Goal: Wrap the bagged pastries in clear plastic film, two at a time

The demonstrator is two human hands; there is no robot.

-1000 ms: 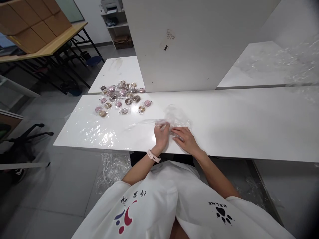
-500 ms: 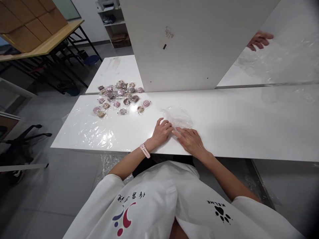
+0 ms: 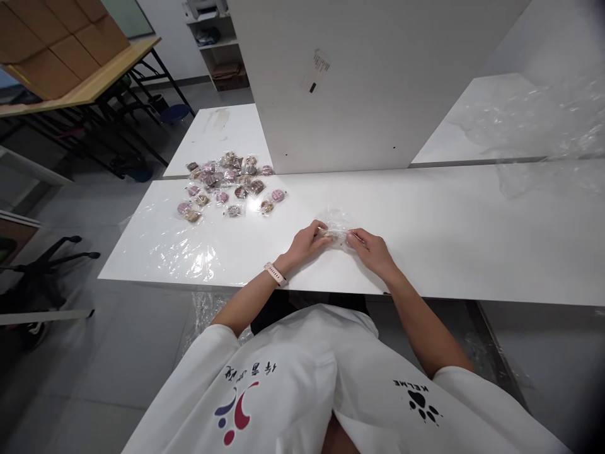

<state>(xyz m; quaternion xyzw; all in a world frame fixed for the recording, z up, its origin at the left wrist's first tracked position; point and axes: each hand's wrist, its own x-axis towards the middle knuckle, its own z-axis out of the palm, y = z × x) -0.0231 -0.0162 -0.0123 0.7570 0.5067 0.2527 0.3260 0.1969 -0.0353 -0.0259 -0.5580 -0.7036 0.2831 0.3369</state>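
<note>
A: How far along does this look?

B: Partway, I'd judge. The thin, clear, crinkled plastic film is gathered up at the hands, neither spread flat nor set aside, so the handling of it looks unfinished. Whether anything lies inside it, I can't tell.

A: And the hands themselves?

B: The bare right hand pinches the film's right side, thumb and fingers drawn together. The bare left hand, with a pale pink band at its wrist, has its fingertips at the left side, only narrowly apart; whether they grip, I can't tell.

A: Where is the film?

B: At the smooth white tabletop, near the edge by the person, well apart from the scattered round pink, brown and tan pieces in clear wrappers. Those lie loose to the left, each apparently wrapped already.

A: How does it look?

B: See-through and colourless, puckered between the hands, with a flimsier, rounded part fanning out beyond the fingers.
</note>
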